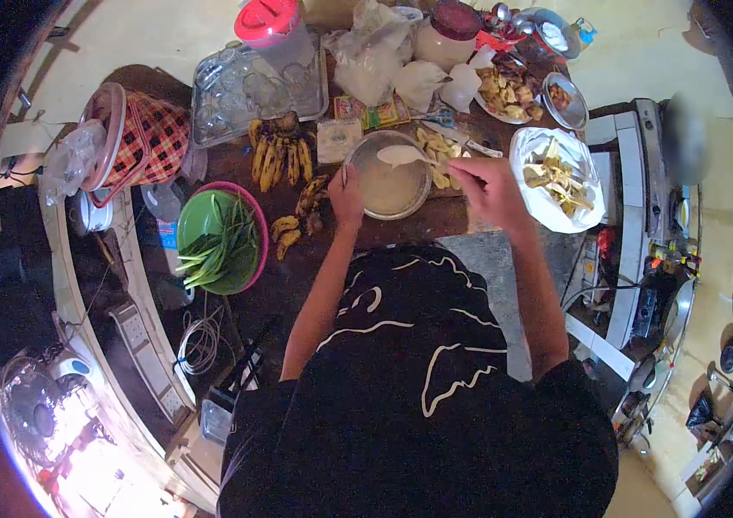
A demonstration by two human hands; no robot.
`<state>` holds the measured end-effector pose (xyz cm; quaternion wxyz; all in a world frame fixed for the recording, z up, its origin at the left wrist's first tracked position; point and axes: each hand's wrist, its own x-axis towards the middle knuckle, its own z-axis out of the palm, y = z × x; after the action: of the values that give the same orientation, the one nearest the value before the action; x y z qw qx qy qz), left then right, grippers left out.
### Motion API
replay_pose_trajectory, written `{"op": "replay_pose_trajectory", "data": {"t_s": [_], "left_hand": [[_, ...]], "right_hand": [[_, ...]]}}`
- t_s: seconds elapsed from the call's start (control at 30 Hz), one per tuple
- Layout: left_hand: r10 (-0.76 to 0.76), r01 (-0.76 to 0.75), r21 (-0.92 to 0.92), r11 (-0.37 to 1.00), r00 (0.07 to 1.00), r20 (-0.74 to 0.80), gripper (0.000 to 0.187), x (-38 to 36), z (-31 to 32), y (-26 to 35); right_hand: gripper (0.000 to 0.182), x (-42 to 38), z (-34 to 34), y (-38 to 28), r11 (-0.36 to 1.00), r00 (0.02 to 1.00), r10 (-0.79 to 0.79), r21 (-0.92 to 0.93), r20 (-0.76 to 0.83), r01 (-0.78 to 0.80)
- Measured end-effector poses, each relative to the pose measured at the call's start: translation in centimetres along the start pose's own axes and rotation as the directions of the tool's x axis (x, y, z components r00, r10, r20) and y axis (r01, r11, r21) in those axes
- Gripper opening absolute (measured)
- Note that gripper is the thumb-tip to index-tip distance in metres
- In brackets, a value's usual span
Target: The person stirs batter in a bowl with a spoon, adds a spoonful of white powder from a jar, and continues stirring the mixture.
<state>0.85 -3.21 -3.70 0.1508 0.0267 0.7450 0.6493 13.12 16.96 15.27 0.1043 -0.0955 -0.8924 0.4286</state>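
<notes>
My left hand is closed on the left rim of a round metal bowl that holds a pale, runny mixture. In my right hand is the handle of a whitish spoon, its head held over the bowl. Cut pieces of peeled banana lie on the table just behind and right of the bowl. A knife rests beside them, close to my right hand. Bunches of ripe bananas and a few loose bananas are left of the bowl.
A white plastic-lined container with peels stands right, near a plate of browned pieces. A green basin with long leaves sits left. Behind are a tray of glasses, a pink-lidded container, plastic bags and scissors.
</notes>
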Motion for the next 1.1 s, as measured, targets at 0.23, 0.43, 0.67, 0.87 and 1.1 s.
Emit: {"op": "replay_pose_trajectory", "data": {"t_s": [0.23, 0.43, 0.67, 0.87, 1.1], "left_hand": [[0.043, -0.052, 0.167, 0.985, 0.997, 0.057, 0.033, -0.8, 0.6, 2.1], [0.066, -0.072, 0.172, 0.983, 0.997, 0.044, 0.033, -1.0, 1.2, 2.6], [0.144, -0.153, 0.232, 0.96, 0.988, 0.057, 0.031, -1.3, 2.0, 3.4], [0.063, -0.076, 0.15, 0.986, 0.994, 0.089, 0.032, -1.1, 2.2, 3.9], [0.186, -0.207, 0.254, 0.945, 0.977, 0.105, 0.033, -1.3, 2.6, 3.7]], "right_hand": [[0.021, -1.2, 8.9, 9.1, 0.875, 0.992, 0.028, -0.484, 0.121, 0.034], [0.02, -2.0, 11.6, 7.9, 0.759, 0.919, 0.296, -0.648, 0.259, -0.063], [0.025, -1.5, 12.0, 6.6, 0.879, 0.945, 0.325, -0.381, 0.035, -0.288], [0.026, -2.5, 12.4, 8.7, 0.916, 0.955, 0.294, -0.292, 0.026, -0.274], [0.023, -2.0, 12.3, 8.9, 0.935, 0.942, 0.307, -0.226, 0.137, -0.272]]}}
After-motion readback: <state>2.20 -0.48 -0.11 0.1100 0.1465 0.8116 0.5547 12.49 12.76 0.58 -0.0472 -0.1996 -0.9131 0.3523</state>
